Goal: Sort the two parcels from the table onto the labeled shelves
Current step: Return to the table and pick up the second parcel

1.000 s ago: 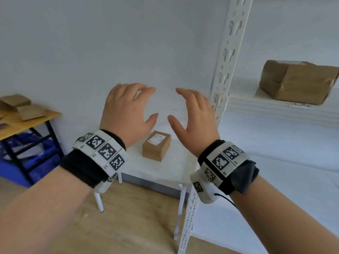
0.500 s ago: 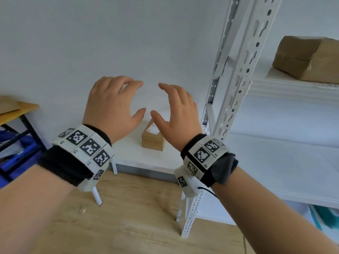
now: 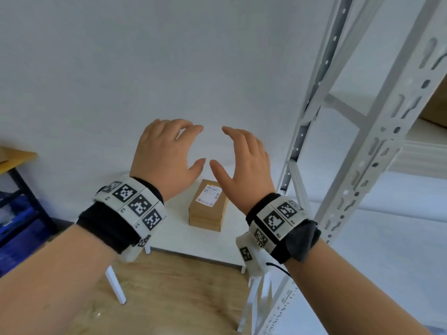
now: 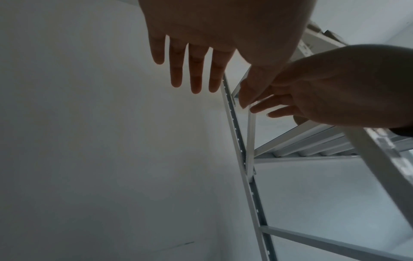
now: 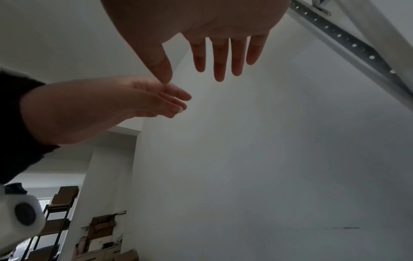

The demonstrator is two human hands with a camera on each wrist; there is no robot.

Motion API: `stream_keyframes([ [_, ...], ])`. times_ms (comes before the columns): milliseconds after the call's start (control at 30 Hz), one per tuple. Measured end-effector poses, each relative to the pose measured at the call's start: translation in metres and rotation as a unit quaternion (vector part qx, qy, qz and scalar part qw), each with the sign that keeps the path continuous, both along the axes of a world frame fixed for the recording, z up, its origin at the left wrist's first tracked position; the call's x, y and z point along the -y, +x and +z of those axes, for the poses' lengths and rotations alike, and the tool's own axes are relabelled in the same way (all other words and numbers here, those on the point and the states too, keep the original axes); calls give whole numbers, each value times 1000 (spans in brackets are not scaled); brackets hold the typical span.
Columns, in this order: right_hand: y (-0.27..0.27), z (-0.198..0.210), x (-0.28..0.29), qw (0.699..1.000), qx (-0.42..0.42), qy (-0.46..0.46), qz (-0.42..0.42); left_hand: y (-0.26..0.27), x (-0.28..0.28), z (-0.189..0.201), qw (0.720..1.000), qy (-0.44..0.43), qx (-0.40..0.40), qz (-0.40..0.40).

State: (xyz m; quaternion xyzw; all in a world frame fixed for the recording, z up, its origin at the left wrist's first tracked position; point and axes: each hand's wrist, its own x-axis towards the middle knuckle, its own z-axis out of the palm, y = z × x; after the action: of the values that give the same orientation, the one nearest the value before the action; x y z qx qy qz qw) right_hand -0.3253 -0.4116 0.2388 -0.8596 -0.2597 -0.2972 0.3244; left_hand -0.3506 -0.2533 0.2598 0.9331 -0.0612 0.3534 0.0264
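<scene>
Here the left hand [image 3: 164,155] and right hand [image 3: 244,165] hover side by side, fingers relaxed and holding nothing, above the white bench [image 3: 174,235]. Beyond them a small brown parcel [image 3: 208,206] sits on the bench, label up, near the white shelf frame [image 3: 362,146].

Both forearms reach forward, bare, each wrist wrapped in a black band with white marker tiles. The left hand [image 3: 167,155] and right hand [image 3: 244,165] are raised side by side, palms down, thumbs nearly meeting but apart. Fingers [image 4: 196,70] are extended, slightly spread, holding nothing.
</scene>
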Motion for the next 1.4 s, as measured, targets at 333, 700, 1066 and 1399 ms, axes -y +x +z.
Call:
stream_keyframes([
  [333, 85, -5, -34, 999, -32, -8, -13, 79, -41, -10, 999, -18, -33, 18],
  [700, 163, -26, -57, 991, -84, -38, -97, 178, -81, -32, 995, -37, -86, -35],
  [1066, 238, -53, -68, 959, -185, -39, -211, 283, -117, -60, 977, -87, -165, -102],
  [1399, 269, -140, -58, 895, -379, -13, -234, 314, -112, -151, 897, -236, -364, -83],
])
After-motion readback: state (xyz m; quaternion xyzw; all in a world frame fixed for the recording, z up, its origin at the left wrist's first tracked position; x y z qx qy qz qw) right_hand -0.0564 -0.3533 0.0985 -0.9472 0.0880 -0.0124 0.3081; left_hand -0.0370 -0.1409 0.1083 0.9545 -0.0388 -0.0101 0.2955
